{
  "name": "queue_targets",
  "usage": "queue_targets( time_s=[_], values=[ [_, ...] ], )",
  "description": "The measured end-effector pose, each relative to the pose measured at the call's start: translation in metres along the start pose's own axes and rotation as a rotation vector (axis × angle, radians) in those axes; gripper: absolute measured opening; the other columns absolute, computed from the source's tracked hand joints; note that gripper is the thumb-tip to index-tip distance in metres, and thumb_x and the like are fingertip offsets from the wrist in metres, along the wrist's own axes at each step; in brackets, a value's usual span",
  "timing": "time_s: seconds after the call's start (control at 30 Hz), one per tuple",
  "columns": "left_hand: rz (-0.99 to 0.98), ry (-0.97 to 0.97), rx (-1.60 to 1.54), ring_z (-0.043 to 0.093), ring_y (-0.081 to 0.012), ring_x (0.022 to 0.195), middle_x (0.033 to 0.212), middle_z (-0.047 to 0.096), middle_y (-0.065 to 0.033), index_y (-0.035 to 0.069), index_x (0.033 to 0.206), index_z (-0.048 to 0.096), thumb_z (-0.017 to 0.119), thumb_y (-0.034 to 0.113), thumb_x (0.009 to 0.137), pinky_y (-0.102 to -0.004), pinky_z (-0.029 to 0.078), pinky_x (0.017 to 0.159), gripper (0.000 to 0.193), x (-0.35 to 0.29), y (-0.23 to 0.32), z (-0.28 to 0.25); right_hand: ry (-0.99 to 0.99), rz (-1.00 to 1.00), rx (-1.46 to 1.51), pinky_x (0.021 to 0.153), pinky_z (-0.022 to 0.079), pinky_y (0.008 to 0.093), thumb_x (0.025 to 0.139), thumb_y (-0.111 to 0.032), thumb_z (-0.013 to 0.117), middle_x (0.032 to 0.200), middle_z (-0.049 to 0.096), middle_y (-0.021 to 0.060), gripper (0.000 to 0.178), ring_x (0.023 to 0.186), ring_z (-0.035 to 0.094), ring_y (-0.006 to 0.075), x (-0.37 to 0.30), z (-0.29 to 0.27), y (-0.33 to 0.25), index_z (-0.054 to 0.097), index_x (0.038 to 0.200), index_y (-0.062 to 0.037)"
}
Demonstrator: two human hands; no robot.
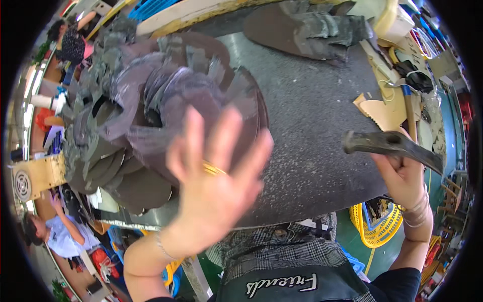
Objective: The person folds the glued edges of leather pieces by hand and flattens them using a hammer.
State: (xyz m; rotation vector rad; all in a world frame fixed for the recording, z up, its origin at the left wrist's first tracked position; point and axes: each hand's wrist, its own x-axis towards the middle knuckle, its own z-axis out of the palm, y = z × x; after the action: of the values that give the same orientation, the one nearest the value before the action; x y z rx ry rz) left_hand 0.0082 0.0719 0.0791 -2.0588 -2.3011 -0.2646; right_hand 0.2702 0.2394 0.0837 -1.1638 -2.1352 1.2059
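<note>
My left hand (pixel 211 194) is raised with its fingers spread and nothing in them, slightly blurred, a ring on one finger. It hovers over the near right side of a large pile of dark brown, sole-shaped pieces (pixel 128 85) with ragged grey edges. On the right, my right hand (pixel 406 183) grips a hammer (pixel 382 143) close below its dark metal head; most of the handle is hidden. Another sole-shaped piece (pixel 282 30) with crumpled grey material on it lies at the far side of the dark work surface (pixel 312 131).
A torn tan sheet (pixel 385 111), a second hammer-like tool with a blue and wooden handle (pixel 408 103) and a black bundle (pixel 415 75) lie along the right edge. A yellow basket (pixel 375 234) stands below. Two other people (pixel 68 234) are at the left.
</note>
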Motion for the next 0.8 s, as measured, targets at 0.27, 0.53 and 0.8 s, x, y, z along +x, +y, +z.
queue_targets(
  time_s=[0.27,0.53,0.8],
  values=[
    [-0.070,0.233,0.479,0.034,-0.0469,0.134,0.148,0.043,-0.0066,0.035,0.121,0.064,0.069,0.019,0.076,-0.0671,0.026,0.098,0.048,0.073,-0.099,0.055,0.175,0.071,-0.007,0.050,0.046,0.0223,0.090,-0.019,0.068,0.074,0.062,0.0032,0.022,0.061,0.059,0.0082,0.094,-0.008,-0.003,0.061,0.098,-0.0001],
    [0.237,0.326,0.244,0.042,-0.0289,0.134,0.139,0.050,-0.0134,0.009,0.142,0.040,0.073,0.014,0.076,-0.0504,0.025,0.109,0.074,0.213,-0.053,0.086,0.484,-0.393,-0.319,0.077,0.053,0.0274,0.089,-0.016,0.068,0.101,0.071,0.0100,0.029,0.086,0.068,0.0141,0.227,-0.007,0.044,0.051,0.105,0.0004],
    [0.435,0.292,-0.216,0.065,-0.0313,0.060,0.070,0.066,-0.0127,0.008,0.095,0.065,0.067,0.012,0.085,-0.0392,0.049,0.051,0.011,0.174,0.043,0.030,0.196,-0.296,0.024,0.067,0.052,0.0340,0.088,-0.023,0.069,0.084,0.070,0.0126,0.031,0.080,0.068,0.0199,0.202,-0.037,0.064,0.064,0.097,0.0062]
  ],
)
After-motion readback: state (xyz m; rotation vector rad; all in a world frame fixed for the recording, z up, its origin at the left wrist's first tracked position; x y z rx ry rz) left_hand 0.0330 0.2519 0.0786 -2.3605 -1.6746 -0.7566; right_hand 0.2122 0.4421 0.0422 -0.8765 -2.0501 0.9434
